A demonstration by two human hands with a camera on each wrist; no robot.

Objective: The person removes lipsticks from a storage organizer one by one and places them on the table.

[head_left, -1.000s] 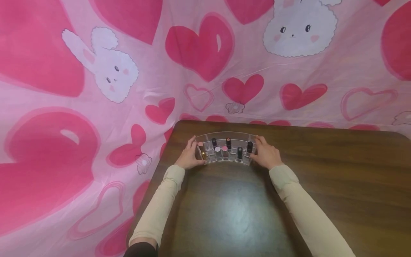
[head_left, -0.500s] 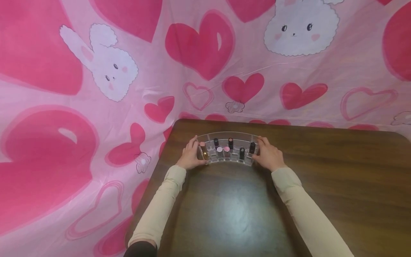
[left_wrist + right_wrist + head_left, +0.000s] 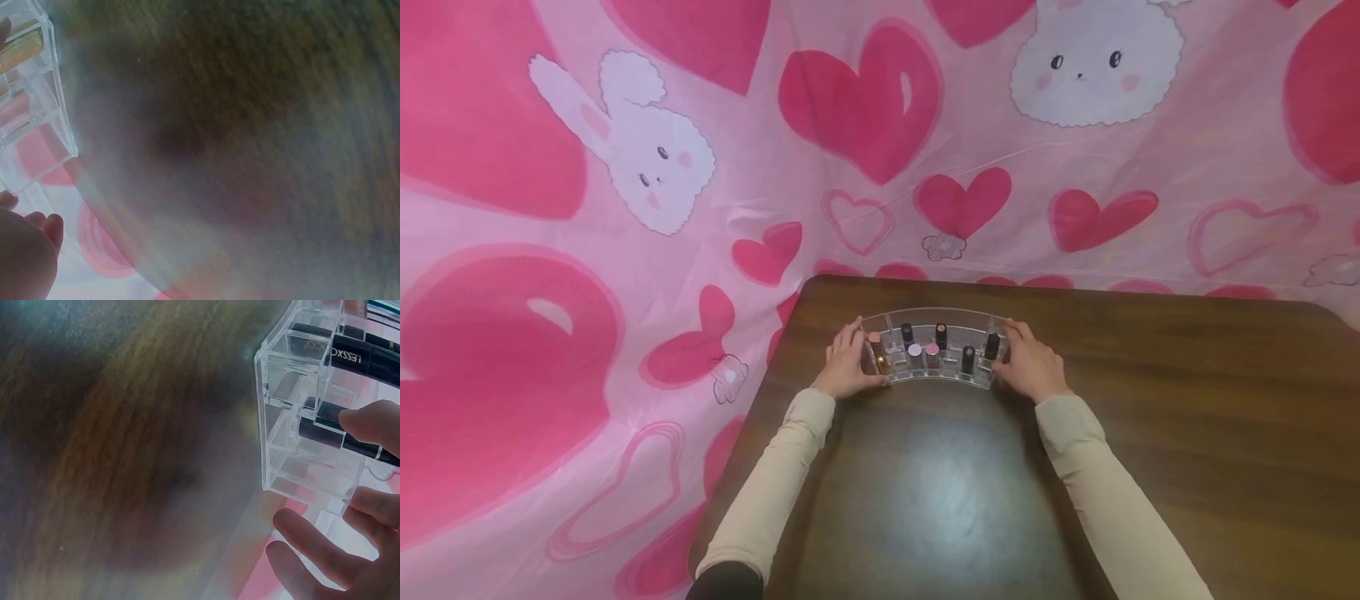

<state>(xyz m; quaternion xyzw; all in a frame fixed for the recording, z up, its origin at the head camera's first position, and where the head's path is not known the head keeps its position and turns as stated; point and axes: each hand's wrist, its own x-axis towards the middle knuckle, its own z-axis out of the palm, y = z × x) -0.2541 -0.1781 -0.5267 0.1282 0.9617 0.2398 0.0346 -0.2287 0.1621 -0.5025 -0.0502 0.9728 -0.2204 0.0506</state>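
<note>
Rack (image 3: 951, 368): clear, curved and tiered; we find it upright at the far left part of the desk (image 3: 1210, 400), between both hands. Whether its base touches the wood, we cannot tell.
Back tier: a black tube (image 3: 907, 335) toward the left, an orange-topped tube (image 3: 941, 335) to its right.
Front tier: a white-topped tube (image 3: 915, 357) just beside a pink-topped tube (image 3: 932, 356); farther right, a short black tube (image 3: 968, 359).
Rack ends: a gold tube (image 3: 882, 364) at the left, with pink just above it in our head view; a dark tube (image 3: 992, 345) at the right.
Left grip (image 3: 844, 367): pinching the rack's left end, fingers at the far side, thumb at the near side.
Right grip (image 3: 1032, 362): pinching the right end likewise. In our right wrist view, its thumb overlaps a black tube and two fingers extend clear of the rack.
Sleeves: left sleeve (image 3: 763, 500) and right sleeve (image 3: 1112, 492), both pale; a black band (image 3: 728, 581) shows at the left forearm.
Cloth (image 3: 985, 100): pink, printed with hearts and rabbits, behind the desk and along its left side.
</note>
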